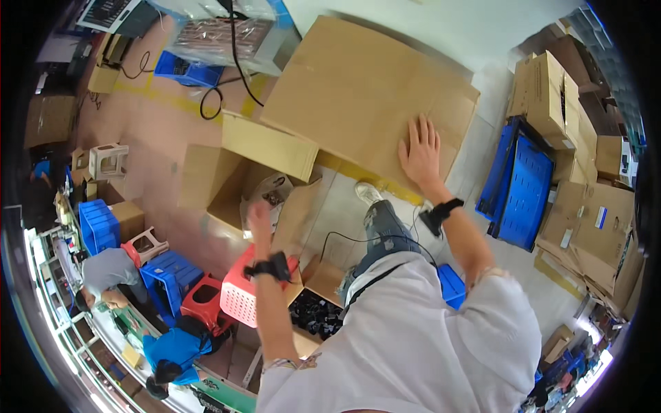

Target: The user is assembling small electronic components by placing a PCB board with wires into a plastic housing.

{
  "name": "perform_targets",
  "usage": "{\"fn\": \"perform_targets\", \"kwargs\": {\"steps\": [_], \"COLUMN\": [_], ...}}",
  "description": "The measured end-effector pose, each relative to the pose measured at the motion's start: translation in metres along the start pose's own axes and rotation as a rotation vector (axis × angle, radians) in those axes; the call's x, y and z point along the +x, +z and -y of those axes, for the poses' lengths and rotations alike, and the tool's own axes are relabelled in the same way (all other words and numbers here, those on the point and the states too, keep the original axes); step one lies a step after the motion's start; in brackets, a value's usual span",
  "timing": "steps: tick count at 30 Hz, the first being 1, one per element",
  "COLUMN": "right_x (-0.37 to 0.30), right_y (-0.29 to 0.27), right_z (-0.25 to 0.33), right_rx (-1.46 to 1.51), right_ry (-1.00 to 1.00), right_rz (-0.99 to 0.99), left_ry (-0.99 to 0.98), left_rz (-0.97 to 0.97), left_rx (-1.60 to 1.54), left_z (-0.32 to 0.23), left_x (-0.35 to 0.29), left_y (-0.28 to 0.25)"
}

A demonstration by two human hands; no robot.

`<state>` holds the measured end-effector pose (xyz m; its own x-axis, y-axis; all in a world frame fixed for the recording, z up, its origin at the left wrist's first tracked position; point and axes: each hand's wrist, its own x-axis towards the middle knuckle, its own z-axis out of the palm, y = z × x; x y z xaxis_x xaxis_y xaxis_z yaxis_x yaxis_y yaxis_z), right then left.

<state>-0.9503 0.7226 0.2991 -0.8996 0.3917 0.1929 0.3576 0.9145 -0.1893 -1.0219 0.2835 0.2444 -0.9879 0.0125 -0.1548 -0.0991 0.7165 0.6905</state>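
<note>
My right hand (420, 155) lies flat, fingers stretched out, on the big brown cardboard surface (365, 86) in front of me. My left hand (259, 220) is over an open cardboard box (231, 184) whose flaps stand out. Motion smears its fingers, so I cannot see whether they hold anything. Close beside that hand, inside the box, is a clear plastic bag (274, 193) with small dark items in it. Each wrist wears a black strap.
Left of my legs are a red perforated basket (239, 292) and a box of black parts (313, 313). A black cable (344, 235) crosses my legs. Blue crates (527, 193) and stacked cartons (585, 227) stand right. Two people (172, 351) work at a bench lower left.
</note>
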Motion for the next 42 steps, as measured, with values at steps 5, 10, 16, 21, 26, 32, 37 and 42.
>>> {"fn": "perform_targets", "kwargs": {"steps": [5, 10, 16, 21, 26, 32, 37, 42], "right_x": [-0.006, -0.011, -0.003, 0.023, 0.030, 0.040, 0.060, 0.138], "right_y": [-0.018, 0.018, -0.003, -0.038, -0.029, -0.023, -0.016, -0.003], "right_z": [-0.045, -0.105, -0.086, -0.038, 0.013, 0.025, 0.007, -0.013], "right_rx": [0.352, 0.652, 1.392, 0.258, 0.260, 0.311, 0.367, 0.279], "right_ry": [0.170, 0.695, 1.049, 0.378, 0.021, 0.033, 0.019, 0.020], "right_rz": [-0.043, -0.141, -0.036, -0.359, 0.159, 0.163, 0.242, 0.615], "left_ry": [0.258, 0.017, -0.119, 0.028, 0.948, 0.982, 0.933, 0.705], "left_rz": [-0.070, 0.221, 0.406, 0.096, -0.056, 0.271, 0.364, -0.072], "left_rx": [-0.015, 0.385, 0.446, 0.511, 0.733, 0.449, 0.375, 0.602], "left_z": [-0.154, -0.189, -0.230, -0.206, -0.245, -0.267, -0.260, -0.225], "left_x": [0.206, 0.269, 0.238, 0.213, 0.176, 0.133, 0.131, 0.156], "left_y": [0.011, 0.062, 0.067, 0.069, 0.105, 0.143, 0.132, 0.107]}}
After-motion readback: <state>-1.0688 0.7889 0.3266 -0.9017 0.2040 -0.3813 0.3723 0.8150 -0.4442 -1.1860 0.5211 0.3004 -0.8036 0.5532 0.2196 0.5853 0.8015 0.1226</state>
